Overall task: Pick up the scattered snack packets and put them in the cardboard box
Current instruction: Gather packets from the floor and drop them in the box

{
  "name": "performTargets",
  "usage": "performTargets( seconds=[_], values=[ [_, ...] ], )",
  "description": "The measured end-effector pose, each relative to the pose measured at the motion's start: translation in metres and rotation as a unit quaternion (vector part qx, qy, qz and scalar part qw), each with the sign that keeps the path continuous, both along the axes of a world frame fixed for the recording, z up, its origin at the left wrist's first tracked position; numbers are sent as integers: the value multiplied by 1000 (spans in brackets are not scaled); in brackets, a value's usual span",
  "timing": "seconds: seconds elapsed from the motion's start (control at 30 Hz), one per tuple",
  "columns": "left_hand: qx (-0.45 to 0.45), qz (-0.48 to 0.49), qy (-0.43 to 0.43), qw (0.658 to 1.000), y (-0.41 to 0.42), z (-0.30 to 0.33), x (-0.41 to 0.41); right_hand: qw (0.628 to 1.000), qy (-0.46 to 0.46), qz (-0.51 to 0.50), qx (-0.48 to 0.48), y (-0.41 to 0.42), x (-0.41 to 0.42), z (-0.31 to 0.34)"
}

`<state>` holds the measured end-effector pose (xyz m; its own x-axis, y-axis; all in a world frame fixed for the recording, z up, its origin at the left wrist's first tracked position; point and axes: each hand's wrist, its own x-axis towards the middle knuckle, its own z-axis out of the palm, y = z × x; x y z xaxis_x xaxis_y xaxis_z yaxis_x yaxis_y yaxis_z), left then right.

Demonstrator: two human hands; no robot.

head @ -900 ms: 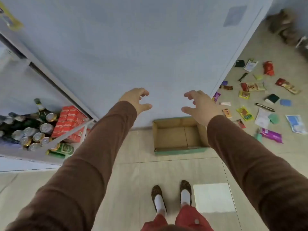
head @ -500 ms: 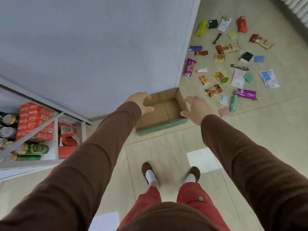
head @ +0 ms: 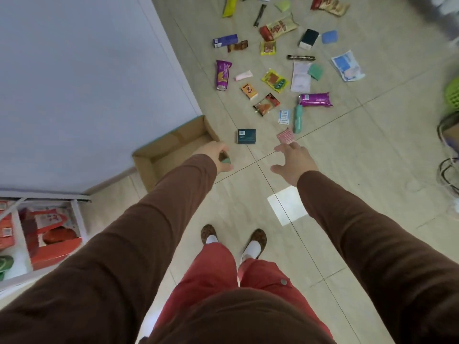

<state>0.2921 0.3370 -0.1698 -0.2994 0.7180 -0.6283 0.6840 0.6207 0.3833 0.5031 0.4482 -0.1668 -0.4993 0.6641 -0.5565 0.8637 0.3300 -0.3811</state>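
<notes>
The open, empty cardboard box (head: 171, 150) lies on the tiled floor against a pale wall panel. My left hand (head: 213, 151) curls over its near right corner, where the green edge strip shows under my fingers. My right hand (head: 293, 161) hovers open above the floor, holding nothing, fingertips just short of a pink packet (head: 285, 136). A dark teal packet (head: 246, 136) lies between box and pink packet. Several more packets are scattered beyond, among them a purple one (head: 315, 99), a yellow one (head: 275, 80) and an orange one (head: 249, 91).
The pale panel (head: 87, 83) fills the upper left. A white shelf with red cartons (head: 49, 232) stands at lower left. A green basket (head: 453, 95) and cables (head: 447, 170) sit at the right edge. My feet (head: 233, 239) stand behind the box.
The view has swung right toward the packets. My right hand has come off the box's right side and spread over the floor. My left hand has shifted from the left wall to the right corner.
</notes>
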Motion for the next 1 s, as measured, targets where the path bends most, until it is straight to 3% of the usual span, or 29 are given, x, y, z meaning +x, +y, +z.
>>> performTargets(
  seconds=[0.77, 1.0],
  values=[
    [-44, -93, -19, 995, 414, -60, 104, 992, -50, -116, -27, 364, 122, -52],
    [-51, -26, -3, 998, 543, -67, 161, 994, -46, -91, -32, 515, 172, -68]
  ],
)
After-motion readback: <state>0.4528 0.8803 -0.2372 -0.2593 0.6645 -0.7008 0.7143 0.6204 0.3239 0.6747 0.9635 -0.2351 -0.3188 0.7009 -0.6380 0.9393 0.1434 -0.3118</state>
